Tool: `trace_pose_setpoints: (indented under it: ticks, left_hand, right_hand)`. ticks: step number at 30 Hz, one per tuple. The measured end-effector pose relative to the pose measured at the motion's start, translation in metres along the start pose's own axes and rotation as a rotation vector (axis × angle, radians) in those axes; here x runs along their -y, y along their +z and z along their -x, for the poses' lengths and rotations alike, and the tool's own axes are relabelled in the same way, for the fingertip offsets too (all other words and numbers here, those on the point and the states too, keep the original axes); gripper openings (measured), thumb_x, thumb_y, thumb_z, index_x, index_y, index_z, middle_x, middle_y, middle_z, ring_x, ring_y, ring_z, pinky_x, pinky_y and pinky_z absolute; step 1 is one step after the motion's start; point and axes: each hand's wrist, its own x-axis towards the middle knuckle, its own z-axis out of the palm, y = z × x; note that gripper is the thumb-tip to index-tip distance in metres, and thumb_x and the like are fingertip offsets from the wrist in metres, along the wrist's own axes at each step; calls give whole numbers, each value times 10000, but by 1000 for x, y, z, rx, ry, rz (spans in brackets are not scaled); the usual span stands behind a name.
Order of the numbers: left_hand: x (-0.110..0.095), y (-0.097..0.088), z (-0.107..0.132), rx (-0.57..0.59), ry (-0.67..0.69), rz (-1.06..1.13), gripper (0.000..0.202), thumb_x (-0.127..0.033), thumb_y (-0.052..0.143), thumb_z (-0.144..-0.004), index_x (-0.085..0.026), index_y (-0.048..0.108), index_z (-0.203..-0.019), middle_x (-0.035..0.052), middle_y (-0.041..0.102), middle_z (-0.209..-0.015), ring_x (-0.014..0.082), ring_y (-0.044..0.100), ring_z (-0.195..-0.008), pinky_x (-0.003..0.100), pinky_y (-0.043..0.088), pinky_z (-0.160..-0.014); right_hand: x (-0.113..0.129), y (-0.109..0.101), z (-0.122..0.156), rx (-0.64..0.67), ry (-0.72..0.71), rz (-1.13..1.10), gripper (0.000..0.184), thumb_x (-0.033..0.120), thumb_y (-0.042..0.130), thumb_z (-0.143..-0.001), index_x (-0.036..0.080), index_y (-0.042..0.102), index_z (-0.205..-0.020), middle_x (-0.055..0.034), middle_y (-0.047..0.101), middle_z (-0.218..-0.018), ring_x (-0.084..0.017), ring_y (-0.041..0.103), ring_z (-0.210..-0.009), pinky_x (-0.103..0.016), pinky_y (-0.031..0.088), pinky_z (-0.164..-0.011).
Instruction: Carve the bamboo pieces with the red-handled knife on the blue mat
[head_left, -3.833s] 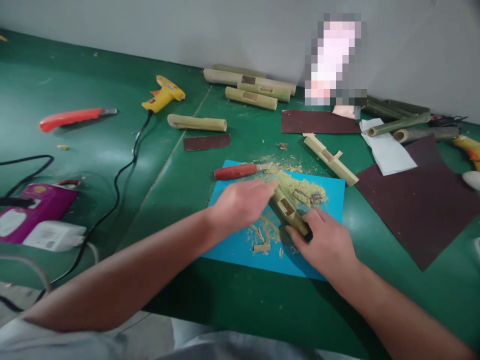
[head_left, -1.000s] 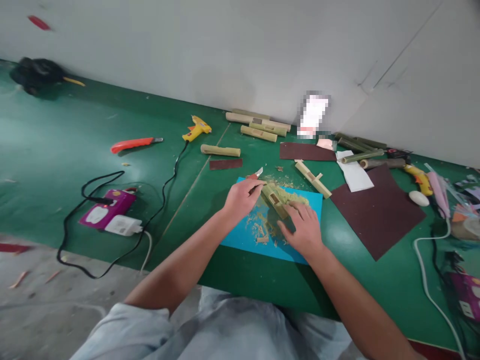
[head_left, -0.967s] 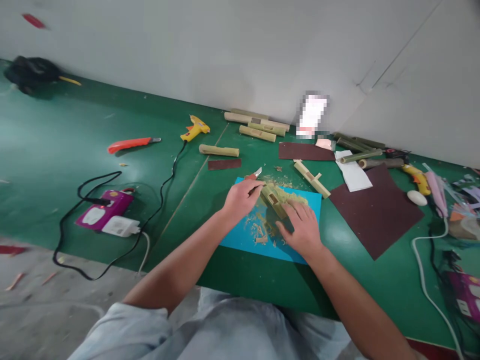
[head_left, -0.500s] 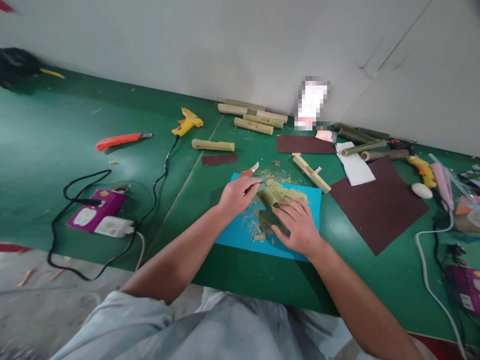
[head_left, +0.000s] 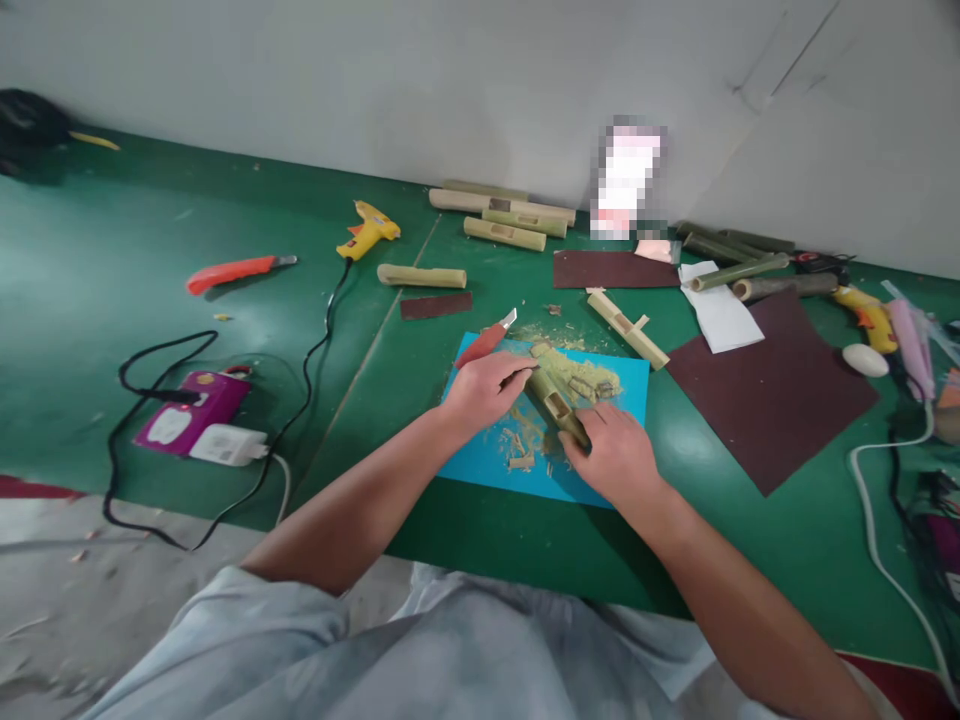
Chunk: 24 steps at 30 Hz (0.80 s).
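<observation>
A green bamboo tube (head_left: 553, 402) with a rectangular slot cut in its upper side lies slantwise over a blue sheet (head_left: 480, 470). My left hand (head_left: 491, 388) pinches its far end between thumb and fingers. Around its near end my right hand (head_left: 615, 447) is closed, thumb on the near side. Beyond my left hand a red-handled craft knife (head_left: 486, 342) rests on the sheet's corner, its blade pointing away. Pale bamboo shavings and dust (head_left: 581, 372) are heaped past the tube, with more scraps (head_left: 520, 455) on the near side.
Several cut bamboo pieces (head_left: 505, 233) lie along the wall. Brown sandpaper sheets (head_left: 765, 410) and white paper (head_left: 724, 315) are at right. A yellow glue gun (head_left: 367, 230), an orange cutter (head_left: 240, 272) and a purple power strip (head_left: 199, 408) with cords occupy the left.
The bamboo tube has turned, so its slot now faces up. My right hand has shifted to the tube's near end. More of the knife handle shows beyond my left hand.
</observation>
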Motion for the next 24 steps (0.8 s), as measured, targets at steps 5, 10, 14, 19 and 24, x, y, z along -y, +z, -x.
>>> trace_pose_setpoints:
  ticks: [5, 10, 14, 19, 24]
  left_hand:
    - [-1, -1, 1, 34, -37, -30, 227, -244, 560, -993, -192, 768, -1068, 68, 801, -1009, 199, 763, -931, 366, 618, -915]
    - [1, -2, 1, 29, -38, -58, 231, -254, 576, -980, -182, 782, -1055, 67, 802, -961, 192, 762, -891, 328, 622, -872]
    - [1, -1, 3, 22, -22, -83, 228, -257, 584, -974, -182, 787, -1045, 63, 802, -941, 180, 757, -875, 312, 617, -885]
    - [0, -1, 12, 102, -17, -237, 307, -276, 527, -1002, -173, 754, -1181, 92, 792, -1040, 213, 757, -965, 332, 621, -893]
    - [2, -5, 16, 170, -44, -217, 326, -288, 511, -1010, -195, 736, -1227, 84, 787, -1095, 219, 751, -1013, 334, 616, -930]
  right_hand:
    - [13, 1, 0, 20, 49, 38, 148, 322, 625, -914, 177, 648, -930, -94, 667, -868, -251, 635, -825, -373, 445, -700]
    - [17, 5, -1, 80, 114, 27, 170, 312, 628, -899, 170, 614, -992, -114, 662, -932, -260, 630, -827, -375, 450, -676]
    - [14, 5, -2, 92, 138, 7, 189, 316, 623, -900, 176, 608, -1026, -128, 664, -978, -265, 626, -849, -379, 465, -690]
    - [9, 4, -4, 100, 82, -1, 240, 376, 608, -938, 162, 656, -1036, -132, 671, -978, -287, 635, -932, -395, 494, -752]
    - [5, 7, -12, 54, 15, 8, 369, 416, 590, -959, 129, 652, -1181, -166, 669, -1092, -310, 612, -1021, -435, 493, -851]
